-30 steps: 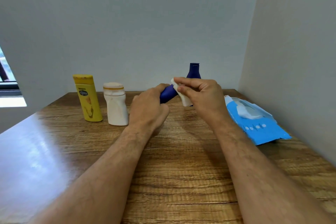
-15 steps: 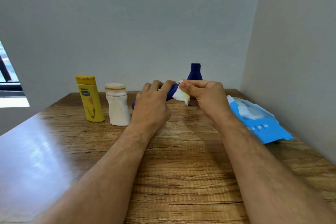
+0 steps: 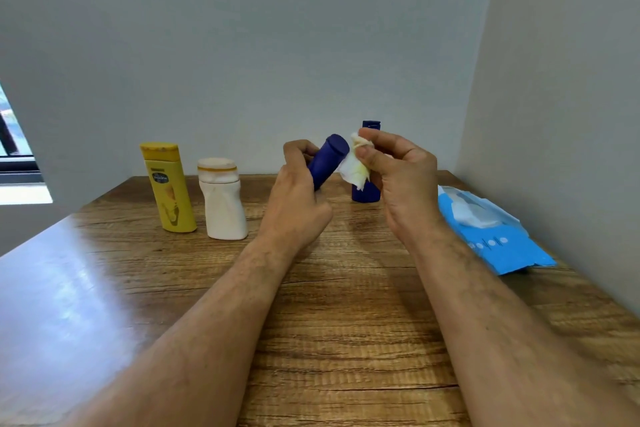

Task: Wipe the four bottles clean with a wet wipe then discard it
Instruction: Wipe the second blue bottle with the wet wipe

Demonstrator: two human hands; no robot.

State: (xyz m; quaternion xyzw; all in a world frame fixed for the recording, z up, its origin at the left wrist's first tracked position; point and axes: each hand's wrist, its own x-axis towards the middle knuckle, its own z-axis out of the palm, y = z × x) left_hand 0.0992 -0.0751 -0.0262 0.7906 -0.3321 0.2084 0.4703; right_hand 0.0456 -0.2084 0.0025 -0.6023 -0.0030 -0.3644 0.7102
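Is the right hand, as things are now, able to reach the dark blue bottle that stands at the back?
Probably yes. The standing blue bottle is just behind the right hand, with nothing between them. But that hand pinches the wet wipe, so it is not free to grip.

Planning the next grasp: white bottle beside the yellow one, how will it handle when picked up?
The white bottle looks dented at its waist, so probably thin-walled and squashy under grip. Likely light, perhaps near empty. Its flat base stands upright; a high push might tip it.
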